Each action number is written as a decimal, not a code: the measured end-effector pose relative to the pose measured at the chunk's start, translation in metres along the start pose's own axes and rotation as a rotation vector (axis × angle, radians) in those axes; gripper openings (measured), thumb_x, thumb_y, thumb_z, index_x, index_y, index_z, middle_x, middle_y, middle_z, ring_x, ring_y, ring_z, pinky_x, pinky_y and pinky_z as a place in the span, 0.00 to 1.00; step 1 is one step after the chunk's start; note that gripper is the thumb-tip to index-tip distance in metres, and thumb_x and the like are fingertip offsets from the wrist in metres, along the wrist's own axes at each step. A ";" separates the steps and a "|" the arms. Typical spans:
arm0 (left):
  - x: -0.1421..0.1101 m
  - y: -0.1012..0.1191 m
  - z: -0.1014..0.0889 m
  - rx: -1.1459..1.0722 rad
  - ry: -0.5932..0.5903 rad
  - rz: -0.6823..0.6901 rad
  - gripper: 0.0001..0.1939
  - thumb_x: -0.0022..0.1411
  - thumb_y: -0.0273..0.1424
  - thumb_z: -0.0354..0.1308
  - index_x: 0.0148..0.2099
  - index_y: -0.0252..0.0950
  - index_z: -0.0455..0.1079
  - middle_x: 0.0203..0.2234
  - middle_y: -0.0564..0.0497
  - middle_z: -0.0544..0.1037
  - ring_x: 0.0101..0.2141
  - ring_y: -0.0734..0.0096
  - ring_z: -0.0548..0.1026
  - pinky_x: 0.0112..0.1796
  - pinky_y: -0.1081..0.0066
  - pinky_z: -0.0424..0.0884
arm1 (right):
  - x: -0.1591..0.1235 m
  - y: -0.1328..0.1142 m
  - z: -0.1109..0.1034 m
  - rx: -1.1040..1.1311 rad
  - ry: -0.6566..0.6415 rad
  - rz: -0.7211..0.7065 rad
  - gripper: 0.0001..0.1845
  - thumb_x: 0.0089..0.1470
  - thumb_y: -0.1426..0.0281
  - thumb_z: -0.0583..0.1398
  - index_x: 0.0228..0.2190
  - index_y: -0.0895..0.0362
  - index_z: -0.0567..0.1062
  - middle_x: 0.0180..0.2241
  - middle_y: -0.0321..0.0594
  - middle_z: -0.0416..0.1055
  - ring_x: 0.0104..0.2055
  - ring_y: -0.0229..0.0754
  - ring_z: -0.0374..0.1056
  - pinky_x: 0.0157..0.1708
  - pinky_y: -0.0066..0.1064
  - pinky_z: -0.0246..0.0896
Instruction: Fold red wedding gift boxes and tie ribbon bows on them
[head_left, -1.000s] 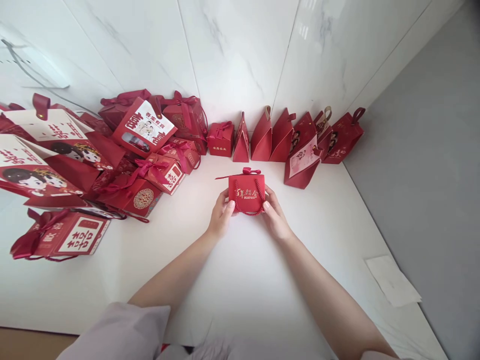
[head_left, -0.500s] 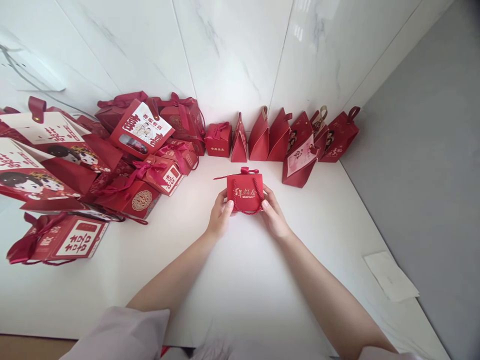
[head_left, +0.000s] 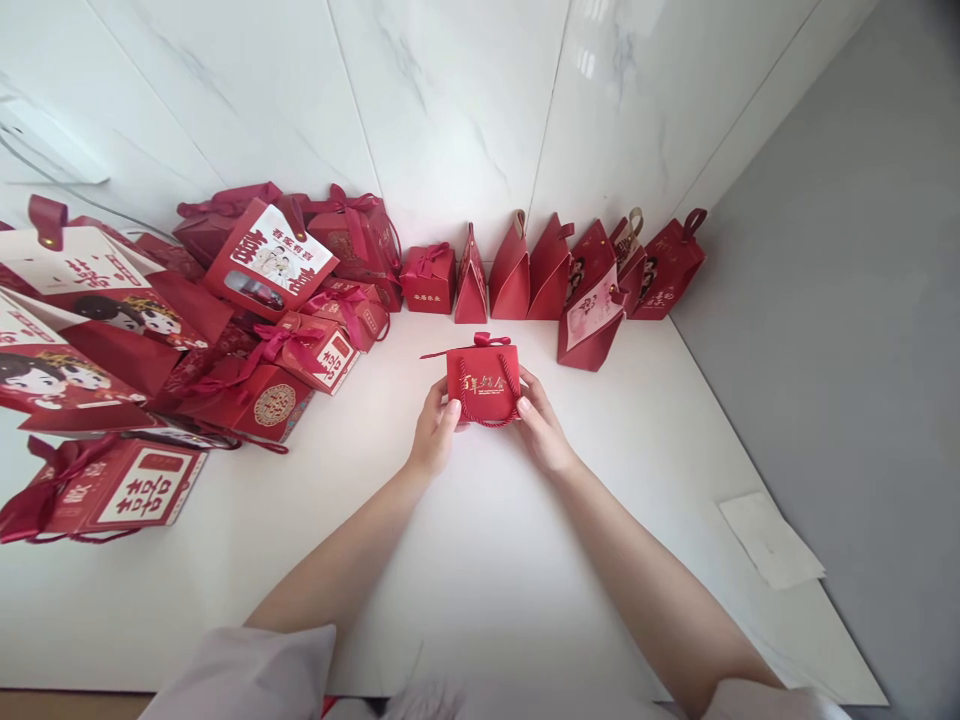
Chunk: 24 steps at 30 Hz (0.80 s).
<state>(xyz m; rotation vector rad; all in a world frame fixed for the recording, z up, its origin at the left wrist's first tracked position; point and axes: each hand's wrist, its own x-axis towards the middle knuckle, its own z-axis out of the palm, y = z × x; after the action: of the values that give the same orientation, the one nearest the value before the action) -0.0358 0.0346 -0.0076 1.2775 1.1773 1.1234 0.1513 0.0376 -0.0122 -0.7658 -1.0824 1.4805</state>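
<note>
Between my two hands is a small red gift box [head_left: 480, 380] with gold lettering on the side facing me, a twisted red cord handle hanging over it and a red ribbon bow on top. My left hand [head_left: 435, 428] grips its left side, the thumb on the front and the fingers partly hidden behind. On the right side my right hand [head_left: 541, 420] grips it the same way. The box is upright, close to or on the white table [head_left: 480, 580]; I cannot tell whether its base touches.
Several red boxes line the wall, among them a ribboned box [head_left: 429, 285] and a pink-labelled box [head_left: 591, 325]. A pile of red gift boxes [head_left: 277, 400] fills the left side. White paper [head_left: 771, 540] lies near the right edge, beside a grey panel [head_left: 840, 300].
The whole view has shifted slightly, so everything appears a little further left. Both hands keep the same hold on the red gift box.
</note>
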 end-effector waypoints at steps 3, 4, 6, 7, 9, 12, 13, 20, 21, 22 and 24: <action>0.000 -0.001 0.000 0.001 -0.003 0.002 0.35 0.64 0.55 0.49 0.65 0.42 0.56 0.58 0.41 0.68 0.50 0.55 0.74 0.40 0.61 0.79 | 0.000 0.000 0.000 -0.013 0.006 0.005 0.36 0.58 0.49 0.60 0.63 0.46 0.59 0.60 0.46 0.64 0.63 0.54 0.61 0.60 0.52 0.61; 0.000 0.000 0.000 0.002 -0.003 0.001 0.35 0.64 0.55 0.49 0.66 0.42 0.56 0.58 0.41 0.68 0.50 0.55 0.74 0.39 0.61 0.79 | 0.000 0.001 0.000 -0.011 0.006 0.001 0.35 0.59 0.49 0.60 0.63 0.46 0.59 0.60 0.46 0.64 0.63 0.54 0.62 0.59 0.52 0.61; 0.000 0.000 -0.001 0.005 -0.003 0.001 0.35 0.64 0.55 0.49 0.66 0.42 0.56 0.58 0.41 0.68 0.50 0.55 0.74 0.39 0.62 0.79 | 0.000 0.001 -0.001 0.007 0.009 -0.002 0.34 0.60 0.50 0.59 0.63 0.46 0.59 0.60 0.45 0.65 0.61 0.52 0.64 0.59 0.51 0.62; 0.000 0.000 -0.001 0.007 -0.002 0.001 0.34 0.64 0.55 0.49 0.66 0.42 0.56 0.59 0.41 0.67 0.51 0.55 0.74 0.38 0.62 0.79 | 0.000 0.002 -0.001 0.018 0.018 0.003 0.33 0.61 0.51 0.58 0.62 0.46 0.59 0.60 0.45 0.65 0.59 0.52 0.65 0.58 0.51 0.62; 0.000 0.001 0.000 0.011 0.005 0.001 0.34 0.64 0.55 0.49 0.65 0.42 0.57 0.60 0.41 0.66 0.51 0.55 0.74 0.38 0.62 0.79 | 0.001 0.002 -0.001 0.035 0.046 0.026 0.30 0.62 0.51 0.57 0.61 0.46 0.60 0.59 0.43 0.66 0.57 0.50 0.68 0.57 0.50 0.63; 0.000 -0.002 0.001 0.009 0.013 0.002 0.35 0.63 0.57 0.49 0.65 0.43 0.58 0.61 0.42 0.67 0.52 0.54 0.74 0.39 0.61 0.80 | 0.002 0.002 -0.001 0.043 0.071 0.056 0.29 0.62 0.52 0.58 0.61 0.45 0.61 0.59 0.42 0.68 0.55 0.50 0.69 0.56 0.50 0.64; 0.001 -0.003 0.001 -0.005 0.018 -0.008 0.35 0.63 0.57 0.48 0.64 0.41 0.60 0.60 0.42 0.69 0.51 0.53 0.75 0.39 0.60 0.80 | 0.002 0.002 -0.002 0.046 0.078 0.058 0.31 0.61 0.52 0.58 0.62 0.45 0.60 0.59 0.42 0.68 0.56 0.50 0.69 0.57 0.50 0.64; 0.016 -0.003 -0.011 -0.293 -0.091 -0.248 0.43 0.60 0.66 0.40 0.61 0.38 0.65 0.51 0.40 0.77 0.46 0.51 0.78 0.32 0.60 0.80 | 0.000 -0.004 0.006 -0.011 0.057 -0.035 0.30 0.61 0.50 0.58 0.60 0.48 0.65 0.63 0.39 0.63 0.67 0.53 0.57 0.66 0.50 0.53; 0.017 -0.001 -0.014 -0.305 -0.098 -0.243 0.41 0.60 0.64 0.43 0.62 0.41 0.64 0.52 0.42 0.76 0.45 0.52 0.78 0.31 0.62 0.80 | -0.001 -0.006 0.008 -0.034 0.022 -0.055 0.31 0.61 0.49 0.57 0.61 0.48 0.64 0.64 0.38 0.62 0.68 0.53 0.55 0.67 0.50 0.52; 0.018 0.000 -0.016 -0.304 -0.092 -0.231 0.38 0.60 0.62 0.47 0.62 0.43 0.63 0.53 0.43 0.76 0.44 0.54 0.79 0.29 0.63 0.80 | -0.002 -0.008 0.010 -0.056 -0.010 -0.070 0.33 0.61 0.47 0.56 0.62 0.47 0.63 0.66 0.38 0.60 0.69 0.52 0.53 0.68 0.50 0.50; 0.018 0.002 -0.017 -0.283 -0.062 -0.206 0.35 0.60 0.57 0.55 0.64 0.47 0.61 0.55 0.46 0.75 0.42 0.57 0.80 0.29 0.64 0.79 | -0.003 -0.010 0.012 -0.080 -0.044 -0.083 0.36 0.60 0.44 0.54 0.63 0.46 0.60 0.67 0.37 0.56 0.70 0.51 0.51 0.68 0.51 0.49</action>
<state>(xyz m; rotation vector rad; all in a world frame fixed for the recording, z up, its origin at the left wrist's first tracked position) -0.0514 0.0545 -0.0047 0.9460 1.0367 1.0481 0.1451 0.0320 0.0015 -0.7383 -1.1988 1.3957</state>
